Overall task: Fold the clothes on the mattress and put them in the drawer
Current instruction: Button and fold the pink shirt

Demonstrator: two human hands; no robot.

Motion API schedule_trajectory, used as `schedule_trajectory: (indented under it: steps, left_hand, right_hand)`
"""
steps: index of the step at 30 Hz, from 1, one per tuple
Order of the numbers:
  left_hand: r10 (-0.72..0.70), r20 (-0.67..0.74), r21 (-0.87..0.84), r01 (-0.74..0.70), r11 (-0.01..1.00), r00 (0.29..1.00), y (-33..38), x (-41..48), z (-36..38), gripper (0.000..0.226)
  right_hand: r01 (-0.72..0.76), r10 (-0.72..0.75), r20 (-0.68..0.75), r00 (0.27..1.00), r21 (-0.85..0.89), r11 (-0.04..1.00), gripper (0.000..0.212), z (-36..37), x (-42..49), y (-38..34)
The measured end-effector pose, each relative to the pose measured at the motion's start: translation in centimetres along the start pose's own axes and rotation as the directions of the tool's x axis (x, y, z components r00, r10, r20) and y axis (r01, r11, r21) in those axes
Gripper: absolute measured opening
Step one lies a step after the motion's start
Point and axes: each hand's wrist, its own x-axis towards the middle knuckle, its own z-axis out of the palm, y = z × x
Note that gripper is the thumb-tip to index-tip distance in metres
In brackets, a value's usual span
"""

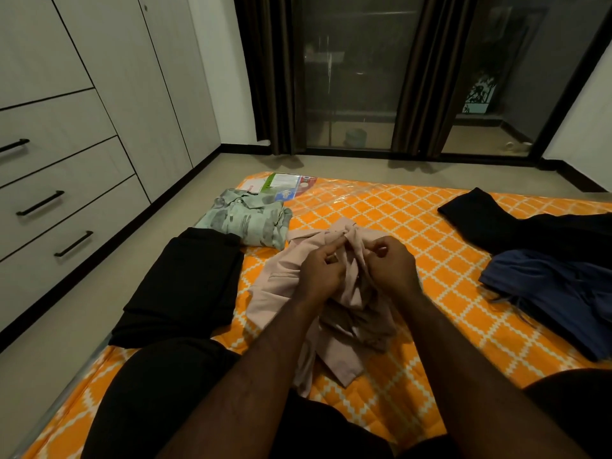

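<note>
The drawers [82,180] along the left wall are all closed. On the mattress [414,226] the pink shirt [281,293] lies bunched in the middle, in front of the person's knees. The left hand [323,271] pinches a fold of it near the collar, and the right hand [390,263] pinches a narrow strip of the same cloth just beside it.

To do this step well, I would judge the shirt first needs lifting by the collar end, shaking out and laying flat. The front should be smoothed before the sleeves are turned in. Folding it while crumpled would set creases.

Counting from the left:
- Three handles [40,203] are in view on the drawers.
- Two folded pieces lie there, a folded black garment [185,283] and a green shirt [246,221].
- One pink shirt is in the hands.
- Two unfolded heaps lie at the right, a loose black garment [496,220] and navy shorts [556,293].

I cannot tell whether the black heap is a single piece.
</note>
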Motion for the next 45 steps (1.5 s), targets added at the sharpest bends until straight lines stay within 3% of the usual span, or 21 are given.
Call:
schedule_trajectory:
  steps: [2, 3, 5, 7, 12, 19, 24, 27, 29, 31, 32, 35, 37, 41, 45]
  left_hand:
    - [0.008, 0.009, 0.011, -0.008, 1.000, 1.000, 0.2, -0.3, 0.1, 0.071]
    - [0.019, 0.012, 0.010, -0.020, 1.000, 1.000, 0.3, -0.3, 0.2, 0.075]
    - [0.041, 0.019, 0.005, -0.041, 0.999, 0.999, 0.2, 0.1, 0.0, 0.078]
    - [0.079, 0.043, -0.007, -0.079, 0.997, 0.996, 0.0, 0.4, -0.1, 0.080]
    - [0.138, 0.062, 0.001, -0.139, 0.990, 0.988, -0.1, 0.4, -0.1, 0.076]
    - [0.153, 0.051, 0.033, -0.155, 0.987, 0.987, 0.0, 0.1, 0.3, 0.087]
    - [0.149, 0.003, 0.051, -0.149, 0.988, 0.989, 0.5, -0.2, 0.0, 0.090]
    - [0.130, -0.045, 0.060, -0.128, 0.990, 0.990, 0.7, -0.3, -0.2, 0.093]
    - [0.122, -0.085, 0.059, -0.117, 0.991, 0.989, 0.5, 0.1, -0.6, 0.089]
    - [0.143, -0.102, 0.097, -0.133, 0.986, 0.984, 0.3, 0.5, -0.9, 0.083]
    - [0.164, -0.097, 0.124, -0.151, 0.981, 0.982, 0.5, 0.5, -0.8, 0.080]
    - [0.212, -0.066, 0.198, -0.195, 0.961, 0.975, 0.9, 0.3, -0.7, 0.078]
    - [0.179, -0.044, 0.205, -0.166, 0.964, 0.983, 1.0, 0.2, -0.8, 0.082]
    - [0.145, -0.084, 0.238, -0.121, 0.964, 0.986, 1.4, 0.2, -1.6, 0.073]
    - [0.144, -0.130, 0.253, -0.108, 0.962, 0.981, 1.8, 0.2, -2.0, 0.047]
  right_hand:
    - [0.127, -0.128, -0.238, 0.963, -0.020, 0.992, 0.009, 0.3, -0.9, -0.3]
    - [0.223, -0.228, -0.292, 0.929, -0.051, 0.974, 0.012, 0.2, -1.3, -0.9]
    - [0.380, -0.398, -0.267, 0.878, -0.119, 0.917, 0.019, 0.1, -1.7, -2.1]
    - [0.414, -0.450, -0.193, 0.872, -0.201, 0.888, 0.020, 0.7, -2.1, -2.5]
    - [0.282, -0.340, -0.189, 0.921, -0.276, 0.919, 0.012, 2.0, -2.2, -0.9]
    - [0.169, -0.326, -0.325, 0.888, -0.429, 0.887, 0.022, 1.3, -1.3, -0.5]
    - [0.216, -0.355, -0.283, 0.891, -0.423, 0.880, 0.018, 0.8, -0.2, -0.1]
    - [0.305, -0.347, -0.138, 0.928, -0.256, 0.917, 0.013, 0.2, 0.5, -1.2]
    - [0.326, -0.319, 0.100, 0.942, -0.071, 0.943, 0.009, -1.4, 1.5, -2.9]
    - [0.360, -0.327, 0.290, 0.899, -0.066, 0.930, 0.007, -2.9, 2.2, -4.7]
    - [0.375, -0.324, 0.315, 0.892, -0.115, 0.920, 0.009, -3.2, 2.2, -5.2]
    - [0.383, -0.359, 0.136, 0.924, -0.296, 0.875, 0.022, -2.8, 1.2, -4.6]
    - [0.386, -0.392, 0.045, 0.919, -0.317, 0.867, 0.023, -2.1, 0.4, -3.4]
    - [0.341, -0.342, 0.059, 0.938, -0.330, 0.880, 0.031, -2.0, 1.0, -3.1]
    - [0.191, -0.152, 0.128, 0.980, -0.402, 0.895, 0.022, -3.3, 1.0, -3.9]
